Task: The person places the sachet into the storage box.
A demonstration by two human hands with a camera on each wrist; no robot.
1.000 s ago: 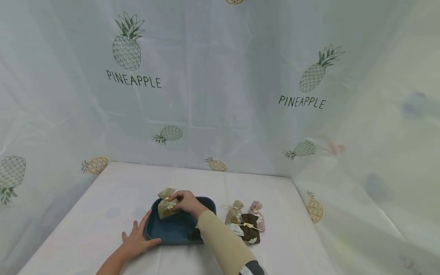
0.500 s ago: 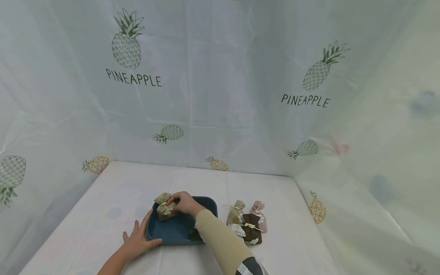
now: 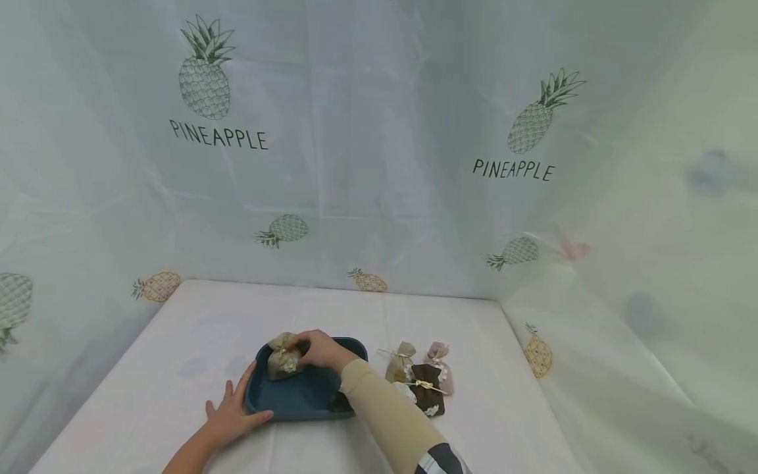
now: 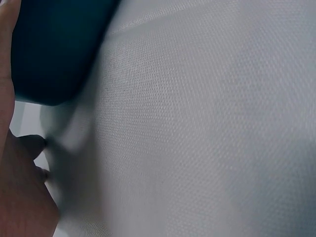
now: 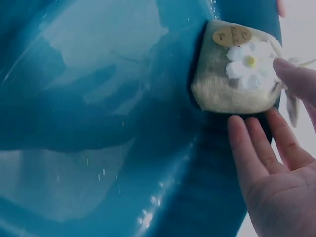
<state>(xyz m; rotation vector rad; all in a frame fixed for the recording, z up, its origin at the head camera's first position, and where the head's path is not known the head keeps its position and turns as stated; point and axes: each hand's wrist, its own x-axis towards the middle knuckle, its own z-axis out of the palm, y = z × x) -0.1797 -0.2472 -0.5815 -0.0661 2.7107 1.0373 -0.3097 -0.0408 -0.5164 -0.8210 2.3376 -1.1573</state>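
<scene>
A small beige drawstring sachet point(image 3: 281, 366) with a white flower and an oval label lies at the far left corner inside a blue tray point(image 3: 290, 403). My right hand point(image 3: 322, 349) grips the sachet near its tied neck. In the right wrist view, the thumb lies over the neck beside the flower point(image 5: 251, 61), with the fingers point(image 5: 242, 140) along the opposite side. My left hand point(image 3: 232, 413) is spread against the tray's left edge, thumb at the front corner. Its wrist view shows mostly tablecloth, with part of the tray point(image 4: 54, 54).
Right of the tray lies a group of sachets: a beige one point(image 3: 399, 363), a pink one point(image 3: 441, 372), a dark brown one point(image 3: 428, 394) and a white one point(image 3: 405, 391). A pineapple-print curtain point(image 3: 373, 164) surrounds the white table point(image 3: 474, 428).
The beige sachet has come down from a tilted, raised pose into the tray's far left corner, my right hand moving with it. My left hand stays at the tray's edge.
</scene>
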